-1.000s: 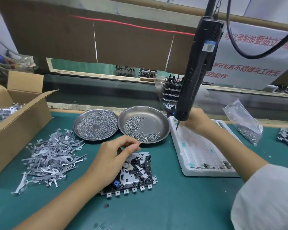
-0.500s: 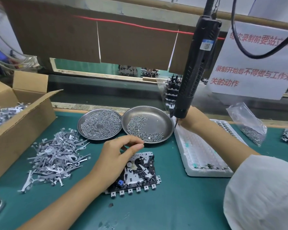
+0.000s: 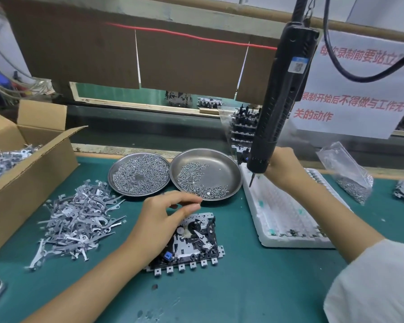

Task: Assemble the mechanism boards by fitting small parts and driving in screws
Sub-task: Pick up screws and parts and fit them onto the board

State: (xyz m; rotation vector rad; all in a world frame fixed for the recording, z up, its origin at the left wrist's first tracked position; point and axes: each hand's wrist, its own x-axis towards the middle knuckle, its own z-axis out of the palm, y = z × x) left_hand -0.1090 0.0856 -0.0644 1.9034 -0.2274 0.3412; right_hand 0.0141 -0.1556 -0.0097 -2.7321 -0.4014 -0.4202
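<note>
Mechanism board (image 3: 191, 243): lies flat on the green tabletop (image 3: 254, 287) toward its near edge, same spot as a second ago. Left hand (image 3: 161, 222): rests over the board's left part, thumb and forefinger pinched together above its far edge as before; whether a screw sits between them cannot be told. Pile of loose metal levers (image 3: 77, 220): just left of the hand, beside an open cardboard box (image 3: 26, 173) at the left edge. Two steel dishes of screws (image 3: 138, 174), (image 3: 205, 174): touching, beyond the board. White foam tray (image 3: 282, 217): right of the dishes. Right hand (image 3: 282, 166): gripping the hanging black electric screwdriver (image 3: 278, 101), bit tip above the tray's far corner, barely shifted. Plastic bag of screws (image 3: 346, 173): far right.
</note>
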